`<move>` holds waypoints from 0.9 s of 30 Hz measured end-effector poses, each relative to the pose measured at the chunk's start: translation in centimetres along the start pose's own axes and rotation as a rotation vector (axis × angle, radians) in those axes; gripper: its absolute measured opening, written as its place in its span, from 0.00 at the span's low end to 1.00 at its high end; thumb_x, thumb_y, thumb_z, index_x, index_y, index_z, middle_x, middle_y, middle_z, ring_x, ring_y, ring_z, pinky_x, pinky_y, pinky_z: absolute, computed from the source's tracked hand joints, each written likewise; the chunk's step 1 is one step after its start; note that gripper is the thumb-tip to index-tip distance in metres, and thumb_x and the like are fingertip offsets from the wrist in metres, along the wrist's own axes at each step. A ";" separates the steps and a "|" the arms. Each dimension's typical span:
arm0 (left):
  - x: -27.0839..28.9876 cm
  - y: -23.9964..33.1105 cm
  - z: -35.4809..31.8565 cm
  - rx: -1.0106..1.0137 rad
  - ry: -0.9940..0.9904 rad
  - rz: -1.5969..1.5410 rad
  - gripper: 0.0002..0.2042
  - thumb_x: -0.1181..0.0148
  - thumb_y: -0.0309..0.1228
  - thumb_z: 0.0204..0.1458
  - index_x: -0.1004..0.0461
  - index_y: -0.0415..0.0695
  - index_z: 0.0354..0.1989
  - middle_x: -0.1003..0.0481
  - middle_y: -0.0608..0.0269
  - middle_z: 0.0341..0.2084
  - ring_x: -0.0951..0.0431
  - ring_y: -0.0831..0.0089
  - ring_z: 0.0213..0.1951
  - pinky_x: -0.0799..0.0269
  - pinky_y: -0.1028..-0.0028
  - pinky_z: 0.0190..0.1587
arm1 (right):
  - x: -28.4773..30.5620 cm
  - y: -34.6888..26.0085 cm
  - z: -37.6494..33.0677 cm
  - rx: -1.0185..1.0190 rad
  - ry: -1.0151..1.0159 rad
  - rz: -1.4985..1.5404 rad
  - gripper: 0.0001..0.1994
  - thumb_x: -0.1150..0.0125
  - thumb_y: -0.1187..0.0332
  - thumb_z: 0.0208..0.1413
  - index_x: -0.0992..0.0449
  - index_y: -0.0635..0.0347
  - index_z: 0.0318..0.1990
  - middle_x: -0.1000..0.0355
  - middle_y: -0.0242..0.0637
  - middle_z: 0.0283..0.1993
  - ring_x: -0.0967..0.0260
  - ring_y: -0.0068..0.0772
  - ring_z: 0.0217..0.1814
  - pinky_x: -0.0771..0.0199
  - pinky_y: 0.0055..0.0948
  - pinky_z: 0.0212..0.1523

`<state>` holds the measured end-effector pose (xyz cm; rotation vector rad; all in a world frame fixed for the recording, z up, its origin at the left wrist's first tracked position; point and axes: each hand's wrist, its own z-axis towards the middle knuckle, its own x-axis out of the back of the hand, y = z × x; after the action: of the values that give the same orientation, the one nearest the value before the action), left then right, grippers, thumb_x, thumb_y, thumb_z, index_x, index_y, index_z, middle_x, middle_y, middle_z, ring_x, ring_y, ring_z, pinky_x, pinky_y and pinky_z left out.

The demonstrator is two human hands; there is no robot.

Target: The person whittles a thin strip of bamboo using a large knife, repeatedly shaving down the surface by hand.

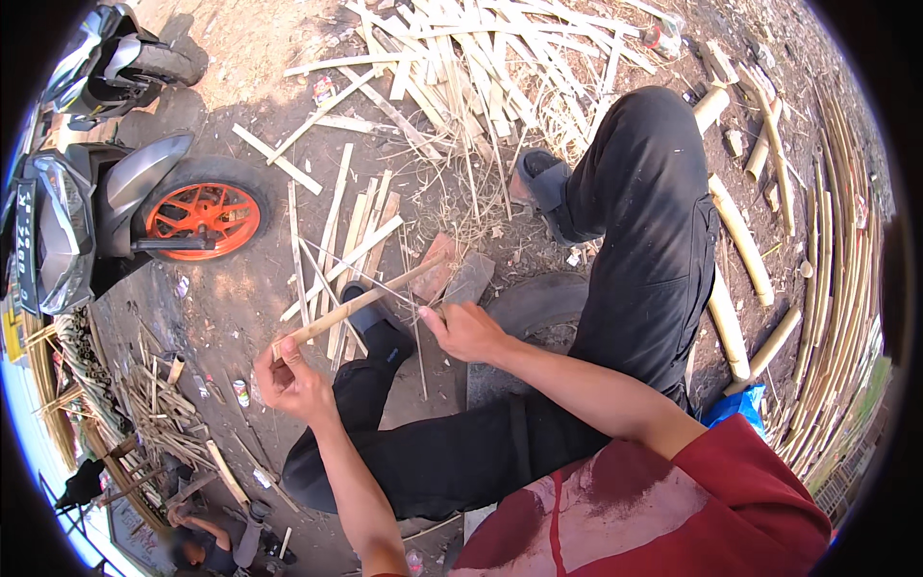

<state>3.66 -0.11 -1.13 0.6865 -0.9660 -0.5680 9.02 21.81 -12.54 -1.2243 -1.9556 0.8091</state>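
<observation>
My left hand (294, 385) pinches the near end of a split bamboo strip (356, 302) between thumb and fingers. The strip slants up to the right, above my sandalled foot. My right hand (465, 333) is closed, thumb forward, at the end of a thin pale piece (370, 274). That piece runs up to the left and crosses the bamboo strip. Whether it is a blade seen edge-on or a thin sliver, I cannot tell. My curled fingers hide its held end.
Cut bamboo strips (481, 72) heap up ahead, and others lie by my feet. Two motorcycles, one with an orange wheel (207, 219), stand at left. Bamboo poles (740, 236) and long strips (832, 288) lie at right. Another person (221, 543) sits at lower left.
</observation>
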 end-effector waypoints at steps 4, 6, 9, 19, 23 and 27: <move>0.2 -0.8 0.5 0.025 0.018 0.018 0.12 0.34 0.34 0.61 0.24 0.36 0.40 0.19 0.55 0.32 0.21 0.75 0.32 0.27 0.77 0.33 | 1.7 -2.7 -0.7 0.031 -0.026 -0.125 0.35 0.56 0.45 0.69 0.21 0.74 0.29 0.26 0.65 0.27 0.24 0.67 0.34 0.25 0.57 0.38; 0.1 -0.8 0.4 -0.026 0.001 0.003 0.12 0.34 0.34 0.61 0.24 0.36 0.40 0.19 0.56 0.32 0.21 0.75 0.32 0.28 0.77 0.34 | 2.0 -3.0 -0.2 0.053 0.012 -0.154 0.35 0.56 0.45 0.69 0.21 0.74 0.28 0.26 0.65 0.27 0.24 0.67 0.34 0.25 0.57 0.39; -0.7 0.1 -0.1 -0.034 -0.013 -0.015 0.12 0.35 0.34 0.61 0.24 0.35 0.41 0.19 0.56 0.32 0.21 0.75 0.32 0.27 0.76 0.35 | 2.3 0.7 -0.3 0.057 0.069 -0.107 0.35 0.57 0.45 0.69 0.21 0.74 0.27 0.26 0.65 0.27 0.24 0.68 0.35 0.25 0.57 0.42; 0.2 0.4 -0.5 -0.084 -0.014 -0.007 0.10 0.36 0.32 0.62 0.23 0.36 0.41 0.20 0.58 0.31 0.23 0.76 0.29 0.29 0.78 0.34 | 2.6 4.2 0.6 -0.071 0.000 -0.241 0.32 0.58 0.45 0.69 0.19 0.70 0.41 0.23 0.66 0.38 0.24 0.67 0.44 0.25 0.58 0.50; 1.2 -0.7 -0.3 -0.035 -0.038 0.039 0.11 0.35 0.33 0.61 0.23 0.36 0.41 0.20 0.57 0.33 0.22 0.76 0.30 0.27 0.78 0.33 | 2.2 1.8 0.5 -0.101 -0.045 -0.261 0.33 0.60 0.45 0.69 0.18 0.70 0.42 0.23 0.65 0.43 0.25 0.67 0.51 0.26 0.56 0.55; 0.0 0.1 0.0 0.076 -0.025 0.069 0.12 0.35 0.34 0.62 0.23 0.36 0.41 0.20 0.58 0.32 0.22 0.77 0.30 0.27 0.77 0.32 | 0.4 6.4 0.8 -0.187 0.025 -0.264 0.33 0.60 0.45 0.69 0.18 0.70 0.43 0.22 0.63 0.44 0.25 0.68 0.50 0.25 0.55 0.55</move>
<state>3.69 -0.02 -1.09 0.7123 -1.0347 -0.4820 11.36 24.41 -17.95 -1.0430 -2.1533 0.4845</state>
